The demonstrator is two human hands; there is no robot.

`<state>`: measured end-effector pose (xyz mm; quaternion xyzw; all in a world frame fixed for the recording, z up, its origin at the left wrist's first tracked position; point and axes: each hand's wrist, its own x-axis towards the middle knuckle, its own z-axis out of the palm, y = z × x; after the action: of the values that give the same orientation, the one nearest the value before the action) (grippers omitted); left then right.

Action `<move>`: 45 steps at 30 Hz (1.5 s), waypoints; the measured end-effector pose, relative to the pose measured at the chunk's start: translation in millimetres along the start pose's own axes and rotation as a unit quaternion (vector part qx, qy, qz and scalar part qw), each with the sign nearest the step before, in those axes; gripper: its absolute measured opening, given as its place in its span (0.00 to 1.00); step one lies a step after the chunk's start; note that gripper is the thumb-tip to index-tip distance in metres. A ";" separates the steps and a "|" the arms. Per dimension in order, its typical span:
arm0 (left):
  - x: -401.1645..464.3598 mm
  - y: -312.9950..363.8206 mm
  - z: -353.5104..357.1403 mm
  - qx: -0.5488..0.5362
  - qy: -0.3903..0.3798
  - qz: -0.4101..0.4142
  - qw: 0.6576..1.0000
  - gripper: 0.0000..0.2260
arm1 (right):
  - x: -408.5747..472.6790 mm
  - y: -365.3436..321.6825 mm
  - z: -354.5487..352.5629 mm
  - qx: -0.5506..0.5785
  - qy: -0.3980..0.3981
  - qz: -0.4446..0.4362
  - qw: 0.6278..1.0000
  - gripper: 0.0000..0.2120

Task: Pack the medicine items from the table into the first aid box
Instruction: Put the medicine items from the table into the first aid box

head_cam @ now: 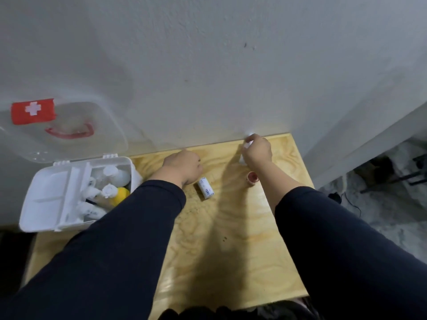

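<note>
First aid box (69, 195): we see it white and open at the left edge of the tabletop (231, 239), its clear lid (69, 125) with red cross label and red handle leaning back against the wall.
Box contents: we make out white bottles, rolled white items and a yellow-capped bottle (121, 195) in the right compartment; the left tray section looks bare.
Left hand (183, 167): we see it knuckles-up just beside the box; fingers curled under, grip unclear to us.
Right hand (257, 150): near the wall edge, fingers closed around a small white item (247, 144) we cannot identify.
White tube-shaped container (205, 188): lying on its side between our hands.
Small red-topped jar (252, 177): upright, just below our right wrist.
</note>
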<state>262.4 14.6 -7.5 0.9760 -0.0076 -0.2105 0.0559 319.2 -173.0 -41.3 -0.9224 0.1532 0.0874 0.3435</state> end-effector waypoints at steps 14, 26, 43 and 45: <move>-45.9 -15.3 21.9 -0.026 -0.031 -0.021 0.999 0.18 | -100.0 -16.5 46.7 -0.165 -0.095 -0.162 0.968 0.25; -94.5 -49.4 -14.5 -0.093 0.052 -0.015 0.994 0.16 | -123.4 -59.2 33.0 -0.172 -0.066 -0.162 0.969 0.16; -201.0 -237.3 -1.8 -0.118 0.169 -0.044 0.978 0.27 | -281.7 -213.3 106.8 -0.111 -0.019 -0.278 0.954 0.18; -205.4 -257.4 12.6 -0.133 0.139 -0.065 0.979 0.32 | -289.7 -222.8 128.0 -0.120 -0.033 -0.270 0.955 0.19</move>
<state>67.8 276.9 36.4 0.9780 0.0921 -0.0747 0.1715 116.8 135.8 75.3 -0.9604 -0.1249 0.0391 0.2461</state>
